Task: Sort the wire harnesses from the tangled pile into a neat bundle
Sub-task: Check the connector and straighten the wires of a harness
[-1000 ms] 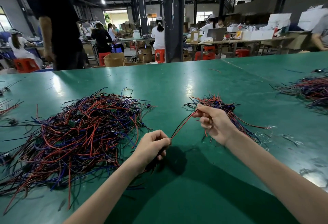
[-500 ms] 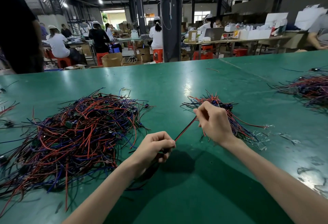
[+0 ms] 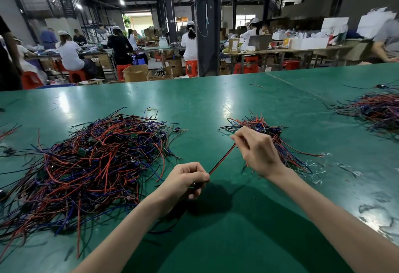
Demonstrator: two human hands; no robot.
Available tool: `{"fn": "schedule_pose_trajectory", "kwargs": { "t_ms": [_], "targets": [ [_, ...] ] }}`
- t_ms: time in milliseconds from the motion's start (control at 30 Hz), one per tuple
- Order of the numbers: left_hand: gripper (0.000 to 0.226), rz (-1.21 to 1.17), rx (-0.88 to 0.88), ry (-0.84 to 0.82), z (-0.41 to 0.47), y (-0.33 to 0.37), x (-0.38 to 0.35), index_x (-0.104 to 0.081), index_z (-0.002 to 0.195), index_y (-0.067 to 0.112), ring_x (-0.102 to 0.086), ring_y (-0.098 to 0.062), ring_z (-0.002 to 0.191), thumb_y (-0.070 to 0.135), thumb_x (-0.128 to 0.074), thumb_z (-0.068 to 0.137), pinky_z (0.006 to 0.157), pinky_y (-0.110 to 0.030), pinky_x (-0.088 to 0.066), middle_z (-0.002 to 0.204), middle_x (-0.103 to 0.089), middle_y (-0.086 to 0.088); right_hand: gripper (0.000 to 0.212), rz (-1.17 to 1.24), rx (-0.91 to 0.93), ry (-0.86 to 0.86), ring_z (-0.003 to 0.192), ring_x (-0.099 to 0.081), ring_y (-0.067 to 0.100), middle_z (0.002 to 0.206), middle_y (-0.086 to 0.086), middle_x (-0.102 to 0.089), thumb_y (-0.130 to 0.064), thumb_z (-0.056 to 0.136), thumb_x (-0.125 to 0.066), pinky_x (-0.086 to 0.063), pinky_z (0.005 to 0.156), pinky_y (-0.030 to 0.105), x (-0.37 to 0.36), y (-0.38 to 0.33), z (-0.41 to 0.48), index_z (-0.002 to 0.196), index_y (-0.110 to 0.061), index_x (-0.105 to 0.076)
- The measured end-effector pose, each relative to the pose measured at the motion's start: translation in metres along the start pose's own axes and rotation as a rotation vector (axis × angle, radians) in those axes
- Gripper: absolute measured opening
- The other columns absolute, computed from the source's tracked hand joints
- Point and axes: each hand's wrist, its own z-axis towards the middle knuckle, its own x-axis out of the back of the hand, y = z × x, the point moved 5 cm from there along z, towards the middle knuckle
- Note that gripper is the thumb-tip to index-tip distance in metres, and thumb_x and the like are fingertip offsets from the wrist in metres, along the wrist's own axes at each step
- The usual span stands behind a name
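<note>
Wide green worktop (image 3: 194,100) underneath everything. At its left, sprawled and largest, the tangled pile (image 3: 97,160) of red, blue and black wire harnesses, close enough to draw from without stretching. Right of centre and much smaller, the sorted bundle (image 3: 259,124), wires laid roughly one way, parked just behind the right grip (image 3: 257,149), probably so each freed piece can be dropped straight on. Farther right, well apart, another heap (image 3: 377,108), likely someone else's. Between pile and bundle, both grips closed: left grip (image 3: 185,181) curled round one end of a single red-and-black harness (image 3: 222,158), right grip pinching the other end between thumb and fingertips. Stretched taut in a straight slant from low left to upper right, apparently to straighten it before laying it down. Clear of the tangled pile, seemingly lifted off the worktop, upper end almost at the sorted bundle's near edge.
</note>
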Motion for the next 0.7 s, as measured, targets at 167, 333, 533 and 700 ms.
{"fn": "schedule_pose_trajectory", "kwargs": {
  "t_ms": [167,333,533,700],
  "targets": [
    [0.022,0.041,-0.028,-0.01,0.001,0.001,-0.002,-0.053,0.068,0.011,-0.042,-0.01,0.044,0.003,-0.057,0.088,0.037,-0.016,-0.027,0.054,-0.048,-0.001,0.02,0.808,-0.79,0.024,0.025,-0.041,0.007,0.043,-0.005,-0.058,-0.011,0.091,-0.061,-0.025,0.028,0.015,-0.009,0.026,-0.005,0.075,0.0,-0.056],
    [0.021,0.066,-0.062,-0.023,0.0,0.005,-0.006,-0.053,0.069,0.009,-0.041,-0.009,0.043,0.003,-0.056,0.089,0.037,-0.015,-0.027,0.051,-0.048,0.002,0.02,1.408,-1.253,-0.024,0.022,-0.026,0.003,0.051,0.005,-0.061,-0.002,0.094,-0.045,-0.016,0.023,0.012,-0.023,0.027,-0.014,0.074,-0.001,-0.05],
    [0.019,0.067,-0.069,-0.036,-0.004,0.002,-0.012,-0.051,0.071,0.006,-0.039,-0.009,0.042,-0.001,-0.055,0.088,0.037,-0.016,-0.025,0.051,-0.046,0.001,0.022,1.285,-1.262,-0.039,0.022,-0.026,0.003,0.052,0.008,-0.061,-0.001,0.093,-0.049,-0.015,0.023,0.012,-0.023,0.027,-0.016,0.071,0.001,-0.053],
    [0.02,0.043,-0.061,-0.022,-0.003,0.003,-0.011,-0.052,0.069,0.006,-0.039,-0.01,0.042,-0.001,-0.056,0.088,0.036,-0.015,-0.025,0.05,-0.046,0.0,0.023,0.699,-0.789,0.061,0.026,-0.041,0.012,0.056,0.003,-0.065,-0.012,0.087,-0.066,-0.026,0.031,0.013,-0.004,0.028,-0.005,0.068,-0.003,-0.058]
  ]
}}
